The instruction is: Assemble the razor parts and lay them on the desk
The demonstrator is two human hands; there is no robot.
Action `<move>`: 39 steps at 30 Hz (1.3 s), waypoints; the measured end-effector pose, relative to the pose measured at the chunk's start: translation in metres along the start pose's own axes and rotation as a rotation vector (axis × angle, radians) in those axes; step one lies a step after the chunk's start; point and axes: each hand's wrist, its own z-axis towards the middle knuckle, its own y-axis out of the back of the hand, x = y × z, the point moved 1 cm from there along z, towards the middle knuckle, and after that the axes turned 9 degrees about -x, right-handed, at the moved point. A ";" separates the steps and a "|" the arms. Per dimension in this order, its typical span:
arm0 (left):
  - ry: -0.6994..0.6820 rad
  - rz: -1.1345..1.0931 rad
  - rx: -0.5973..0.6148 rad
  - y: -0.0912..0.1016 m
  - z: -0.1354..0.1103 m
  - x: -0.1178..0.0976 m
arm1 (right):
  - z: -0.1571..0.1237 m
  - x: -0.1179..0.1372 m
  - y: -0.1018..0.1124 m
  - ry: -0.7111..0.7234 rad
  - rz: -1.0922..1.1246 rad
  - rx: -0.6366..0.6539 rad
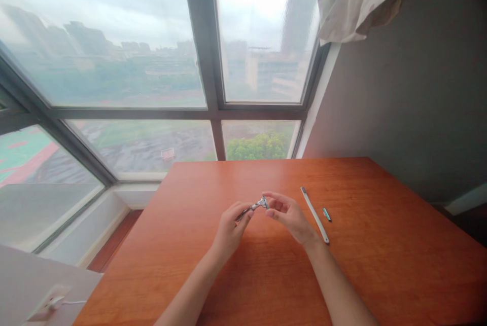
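Both my hands are raised a little above the orange wooden table (380, 265). My left hand (231, 227) is closed round the handle of a small metal razor (255, 206), which points up to the right. My right hand (287, 214) pinches the razor's head between thumb and fingers. Just right of my right hand a long white strip (314, 213) lies flat on the table. Beside the strip lies a small teal piece (326, 214).
Large windows (152, 62) stand behind the table's far edge, with a sill and floor gap at the left. A grey wall (418, 87) runs along the right, and pale cloth (353, 1) hangs at the top. A white plug and cable (53, 303) sit at the lower left.
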 end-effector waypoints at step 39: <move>0.445 -0.392 0.069 -0.019 -0.005 0.018 | 0.009 -0.016 -0.003 -0.011 -0.231 -0.262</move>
